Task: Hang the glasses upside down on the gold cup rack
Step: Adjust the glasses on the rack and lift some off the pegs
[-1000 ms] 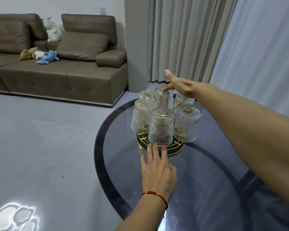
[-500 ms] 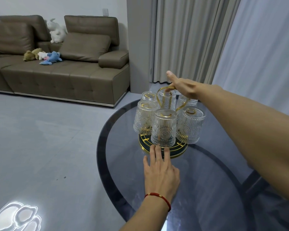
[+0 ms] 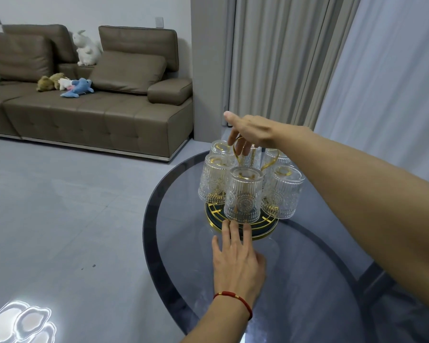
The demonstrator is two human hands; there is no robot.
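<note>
While our right hand (image 3: 252, 133) reaches over the gold cup rack (image 3: 240, 219) with its fingers curled around the top loop handle (image 3: 238, 149), the main risk we see is tipping. A pull or twist on that loop could rock the whole rack, and the ribbed glasses (image 3: 243, 194) hanging mouth-down on its arms sit close together, so they could knock one another or slide off onto the round glass surface (image 3: 307, 268). Any sideways shove would also skate the base toward the surface's edge. Our left hand (image 3: 235, 263) lies flat and open, holding nothing, its fingertips (image 3: 234, 230) just touching the near rim of the rack's dark base, directly below the front glass. We judge all visible arms filled; whether any arm at the back is bare we cannot tell.
</note>
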